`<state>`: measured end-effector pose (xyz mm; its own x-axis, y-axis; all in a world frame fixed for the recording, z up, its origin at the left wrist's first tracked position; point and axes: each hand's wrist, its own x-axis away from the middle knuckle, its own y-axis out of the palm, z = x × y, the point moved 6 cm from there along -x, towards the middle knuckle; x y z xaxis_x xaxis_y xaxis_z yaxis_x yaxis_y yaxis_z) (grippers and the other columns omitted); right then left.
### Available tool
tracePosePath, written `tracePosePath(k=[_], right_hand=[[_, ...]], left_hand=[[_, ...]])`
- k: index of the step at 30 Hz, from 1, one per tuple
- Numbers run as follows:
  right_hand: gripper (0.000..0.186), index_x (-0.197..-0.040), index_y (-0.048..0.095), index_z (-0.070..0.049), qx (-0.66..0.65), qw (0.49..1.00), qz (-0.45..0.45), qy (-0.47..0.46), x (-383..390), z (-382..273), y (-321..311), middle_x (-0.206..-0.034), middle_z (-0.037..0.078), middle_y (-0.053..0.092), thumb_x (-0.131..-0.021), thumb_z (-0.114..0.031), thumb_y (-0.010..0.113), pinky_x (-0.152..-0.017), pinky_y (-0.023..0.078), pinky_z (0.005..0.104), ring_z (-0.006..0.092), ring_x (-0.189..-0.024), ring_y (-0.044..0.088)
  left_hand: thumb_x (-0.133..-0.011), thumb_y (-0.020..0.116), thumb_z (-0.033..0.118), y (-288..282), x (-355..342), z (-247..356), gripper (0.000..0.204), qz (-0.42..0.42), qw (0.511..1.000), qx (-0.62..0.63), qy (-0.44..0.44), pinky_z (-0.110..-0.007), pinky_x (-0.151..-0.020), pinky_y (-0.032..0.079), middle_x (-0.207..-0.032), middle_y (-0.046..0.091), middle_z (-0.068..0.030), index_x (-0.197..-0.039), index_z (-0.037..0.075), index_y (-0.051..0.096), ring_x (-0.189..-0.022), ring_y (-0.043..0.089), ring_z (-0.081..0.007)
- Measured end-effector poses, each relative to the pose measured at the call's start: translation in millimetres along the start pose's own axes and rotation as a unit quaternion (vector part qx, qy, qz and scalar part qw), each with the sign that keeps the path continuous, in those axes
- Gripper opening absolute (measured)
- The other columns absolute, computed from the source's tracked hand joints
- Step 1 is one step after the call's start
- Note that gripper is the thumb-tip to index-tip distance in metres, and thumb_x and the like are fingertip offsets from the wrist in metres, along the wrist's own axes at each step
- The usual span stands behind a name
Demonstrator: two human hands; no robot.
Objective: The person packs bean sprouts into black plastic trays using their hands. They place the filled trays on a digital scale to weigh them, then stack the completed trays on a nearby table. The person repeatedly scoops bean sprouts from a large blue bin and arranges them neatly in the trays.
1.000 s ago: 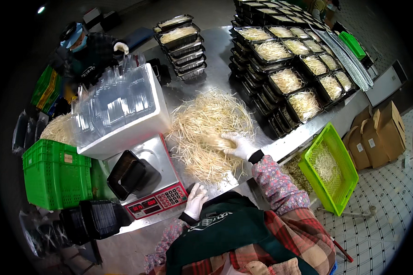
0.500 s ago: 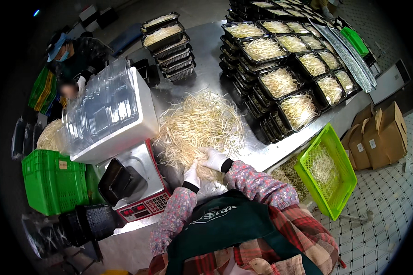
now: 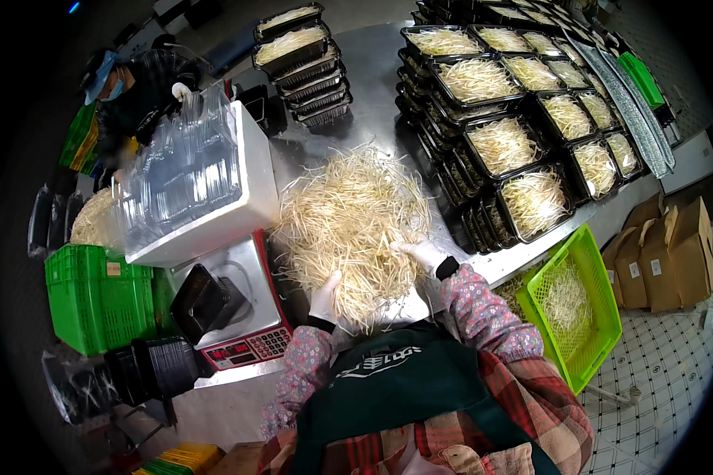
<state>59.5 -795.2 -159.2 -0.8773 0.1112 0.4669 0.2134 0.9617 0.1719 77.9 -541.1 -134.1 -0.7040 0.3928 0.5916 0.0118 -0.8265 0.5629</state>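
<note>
A loose mound of pale bean sprouts (image 3: 348,214) lies on the steel table (image 3: 356,79) in front of me. My gloved left hand (image 3: 327,294) presses against its near left side, fingertips partly buried in the strands. My gloved right hand (image 3: 418,252) reaches into the right side of the mound, its fingers largely hidden among sprouts. I cannot tell whether either hand grips a bunch. Left of the mound is a scale (image 3: 251,338) with an empty black tray (image 3: 202,305) on it.
Stacked sprout-filled trays (image 3: 503,142) stand right, another stack (image 3: 301,75) behind. A foam box of clear lids (image 3: 190,174), green crate (image 3: 95,301) and black trays (image 3: 162,368) are left. A yellow-green crate (image 3: 606,317) and paper bags (image 3: 665,253) are lower right. A co-worker (image 3: 135,87) stands upper left.
My hands, close together half a second ago, are now farther apart; my right hand has moved up and rightward along the mound. The co-worker's gloved hand has risen above the lids.
</note>
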Motion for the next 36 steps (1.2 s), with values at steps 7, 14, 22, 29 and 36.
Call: tracePosePath(k=[7, 14, 22, 29, 36], right_hand=[[0.042, -0.129, 0.058, 0.001, 0.171, 0.984, 0.049, 0.01, 36.8, -59.2, 3.0, -0.11, 0.004, 0.068, -0.089, -0.008, 0.069, -0.087, 0.05, 0.0248, 0.0111, -0.096, 0.062], [0.043, -0.131, 0.057, 0.0, 0.102, 0.989, 0.039, -0.105, 4.0, 11.8, -21.6, -0.114, 0.005, 0.067, -0.09, -0.007, 0.067, -0.091, 0.047, 0.0259, 0.0115, -0.101, 0.059], [0.036, -0.122, 0.06, 0.003, 0.11, 0.981, 0.088, -0.13, 11.0, 0.7, -8.1, -0.111, 0.007, 0.068, -0.091, -0.013, 0.069, -0.087, 0.049, 0.0266, 0.0124, -0.097, 0.061], [0.034, -0.12, 0.061, 0.003, 0.171, 0.959, 0.163, -0.157, 12.3, 13.1, -14.6, -0.109, 0.009, 0.069, -0.091, -0.014, 0.068, -0.089, 0.049, 0.0279, 0.0155, -0.1, 0.062], [0.052, -0.138, 0.048, 0.001, 0.127, 0.939, 0.126, -0.293, 20.1, -0.2, 61.0, -0.129, 0.019, 0.058, -0.093, -0.02, 0.063, -0.103, 0.04, 0.0339, 0.0278, -0.121, 0.054]], left_hand=[[-0.091, 0.064, 0.006, -58.1, 11.0, 5.1, 0.047, 0.121, 0.988, -0.075, 0.067, -0.038, -0.088, 0.055, -0.121, 0.062, -0.011, -0.134, 0.001, 0.048, -0.103, 0.065, -0.0234], [-0.089, 0.064, 0.001, -61.7, 24.7, 12.3, 0.043, 0.103, 0.983, -0.106, 0.108, -0.03, -0.09, 0.05, -0.118, 0.063, -0.0087, -0.13, 0.0, 0.052, -0.101, 0.063, -0.0177], [-0.091, 0.059, -0.001, -68.1, 35.9, 20.4, 0.036, 0.084, 0.986, -0.071, 0.128, -0.03, -0.088, 0.051, -0.116, 0.065, -0.0082, -0.127, -0.001, 0.055, -0.1, 0.063, -0.0168], [-0.094, 0.049, -0.002, -95.5, 26.5, 15.9, 0.032, 0.125, 0.975, -0.072, 0.168, -0.03, -0.088, 0.051, -0.114, 0.064, -0.007, -0.125, 0.0, 0.056, -0.1, 0.063, -0.0173], [-0.095, 0.057, 0.008, -84.7, -17.5, -10.3, 0.037, 0.195, 0.964, -0.028, 0.177, -0.034, -0.083, 0.053, -0.114, 0.063, -0.0117, -0.13, 0.002, 0.05, -0.096, 0.064, -0.0223]])
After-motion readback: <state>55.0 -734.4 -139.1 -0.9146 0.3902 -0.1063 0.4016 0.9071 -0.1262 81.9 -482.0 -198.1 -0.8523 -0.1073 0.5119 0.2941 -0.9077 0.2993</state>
